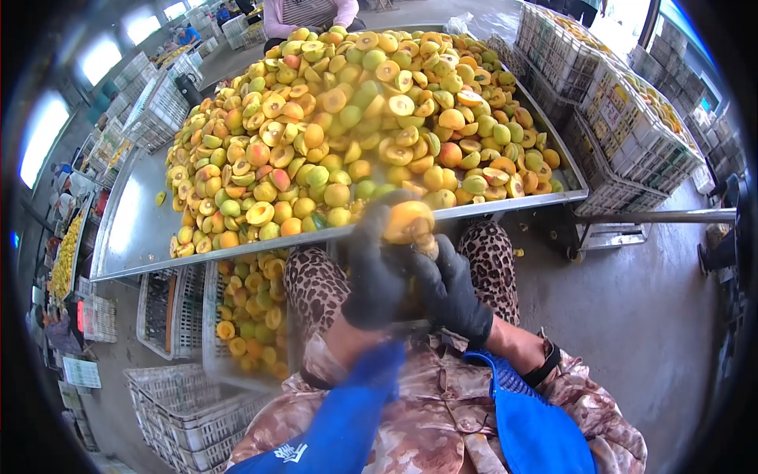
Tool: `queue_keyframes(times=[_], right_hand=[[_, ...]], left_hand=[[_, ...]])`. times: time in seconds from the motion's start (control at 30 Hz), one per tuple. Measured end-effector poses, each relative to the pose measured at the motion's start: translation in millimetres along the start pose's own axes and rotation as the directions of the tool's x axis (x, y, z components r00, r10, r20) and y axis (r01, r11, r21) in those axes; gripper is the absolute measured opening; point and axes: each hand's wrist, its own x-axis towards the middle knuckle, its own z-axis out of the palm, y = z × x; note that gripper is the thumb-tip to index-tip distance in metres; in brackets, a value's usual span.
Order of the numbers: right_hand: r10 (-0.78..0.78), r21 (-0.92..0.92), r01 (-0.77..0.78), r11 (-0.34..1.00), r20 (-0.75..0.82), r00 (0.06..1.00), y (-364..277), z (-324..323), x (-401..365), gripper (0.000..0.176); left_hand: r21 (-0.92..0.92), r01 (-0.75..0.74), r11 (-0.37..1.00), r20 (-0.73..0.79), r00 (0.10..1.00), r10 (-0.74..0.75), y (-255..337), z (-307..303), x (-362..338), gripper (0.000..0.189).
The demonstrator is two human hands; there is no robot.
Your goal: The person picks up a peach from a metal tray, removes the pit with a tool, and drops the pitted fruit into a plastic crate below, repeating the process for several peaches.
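Note:
Above my lap, just off the table's near edge, a yellow-orange peach [409, 221] is held up in my left hand [374, 272]. That hand wears a dark glove, is blurred by motion, and has its fingers closed around the fruit's left side. My right hand [454, 288], gloved in the same dark material, is close below the peach with its fingers curled. A brownish lump [426, 246] shows between the peach and the right fingers; I cannot tell what the right hand grips. Beyond both hands rises a large heap of peaches [316, 142], many cut in half.
The heap lies on a metal table [134, 229] with a raised rim. Below it stand a crate [212, 316] of peach halves and stacked white crates [189, 411]. Loaded crates [632, 134] line the right side. Across the table sits a person [308, 12].

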Motion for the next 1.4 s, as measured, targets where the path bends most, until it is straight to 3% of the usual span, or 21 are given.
queue_keyframes(times=[0.13,0.17,0.23,0.27,0.37,0.47,0.57,0.67,0.77,0.83,0.93,1.03,1.07,1.17,1.2,1.23,1.27,1.3,1.33,1.37,1.4], right_hand=[[-0.138,0.001,0.138,0.99,0.042,0.99,8.9,-0.6,3.3,0.021],[-0.191,-0.007,0.192,0.981,0.069,0.979,14.7,-1.3,3.7,0.021],[-0.396,-0.244,0.422,0.873,0.15,0.906,27.5,-5.6,2.8,0.021],[-0.484,-0.348,0.525,0.777,0.205,0.851,33.0,-6.5,2.8,0.021],[-0.394,-0.238,0.419,0.876,0.145,0.908,43.8,-3.9,-1.8,0.023],[-0.17,0.067,0.166,0.984,0.07,0.983,24.6,4.7,-6.6,0.026],[-0.074,0.08,0.064,0.995,0.135,0.988,16.7,1.0,-11.7,0.03],[0.03,0.29,-0.104,0.951,0.248,0.968,1.7,4.3,-18.3,0.026],[0.126,0.462,-0.363,0.809,0.467,0.875,-3.6,-1.3,-23.9,0.028],[0.134,0.505,-0.508,0.698,0.605,0.785,7.3,-6.3,-28.9,0.028],[0.108,0.346,-0.421,0.839,0.651,0.751,7.4,-9.6,-21.8,0.028],[-0.003,0.293,-0.244,0.924,0.647,0.762,19.6,4.9,-13.3,0.031],[-0.22,0.417,-0.044,0.908,0.564,0.796,31.9,14.7,-7.6,0.038],[0.066,0.084,-0.266,0.96,0.858,0.509,24.2,12.6,10.9,0.045],[0.067,0.099,-0.292,0.951,0.859,0.508,11.3,13.6,7.8,0.045],[0.051,0.123,-0.279,0.952,0.838,0.543,2.5,10.7,7.1,0.044],[0.061,0.131,-0.262,0.956,0.788,0.613,31.2,15.6,0.7,0.043],[0.069,0.138,-0.245,0.96,0.728,0.682,69.2,18.3,-4.3,0.041],[0.253,-0.344,0.014,0.939,0.717,0.65,90.2,10.6,-2.4,0.037],[0.415,-0.722,0.269,0.638,0.616,0.669,103.6,2.7,-2.5,0.032],[0.344,-0.687,0.243,0.684,0.598,0.724,109.7,1.3,-4.4,0.029]], left_hand=[[0.026,0.026,0.999,-0.042,0.999,-0.025,-0.1,0.1,-3.0,0.041],[0.131,-0.057,0.99,0.001,0.998,0.058,-2.2,-2.4,-2.6,0.04],[0.328,-0.231,0.916,0.103,0.973,0.209,-7.4,-10.5,-4.4,0.038],[0.306,-0.22,0.926,0.088,0.975,0.203,-8.1,-10.9,-6.8,0.037],[0.28,-0.215,0.936,0.087,0.976,0.199,-8.9,-8.5,-11.5,0.036],[0.238,-0.198,0.951,0.048,0.98,0.192,-6.4,-3.4,-14.9,0.037],[0.338,-0.273,0.901,0.062,0.961,0.268,-3.6,0.5,-17.0,0.033],[0.604,-0.42,0.677,0.195,0.902,0.385,5.5,-1.5,-22.2,0.034],[0.597,-0.319,0.736,0.091,0.938,0.334,11.7,0.2,-24.3,0.028],[0.516,-0.274,0.812,0.128,0.962,0.243,13.6,-2.1,-28.6,0.032],[0.382,-0.256,0.888,0.225,0.958,0.179,15.4,-14.0,-26.8,0.038],[0.475,-0.213,0.854,0.367,0.93,0.028,32.3,-30.9,-28.4,0.04],[0.425,-0.171,0.889,0.337,0.941,0.02,36.2,-28.5,-33.0,0.043],[0.309,-0.118,0.944,0.084,0.992,0.097,37.8,-43.4,-43.2,0.046],[0.26,-0.072,0.963,-0.044,0.995,0.086,45.3,-64.5,-39.0,0.048],[0.04,-0.124,0.992,-0.141,0.982,0.128,49.8,-99.4,-30.3,0.049],[0.054,-0.203,0.978,-0.159,0.965,0.209,67.5,-124.3,-28.7,0.044],[0.465,-0.227,0.856,-0.317,0.86,0.4,82.0,-151.1,-30.2,0.036],[0.895,-0.055,0.442,-0.198,0.84,0.506,91.5,-239.1,-16.2,0.029],[0.985,-0.099,0.144,-0.008,0.797,0.604,93.3,-236.4,-10.2,0.027],[0.977,-0.126,-0.174,0.209,0.743,0.636,98.9,-228.5,1.8,0.025]])
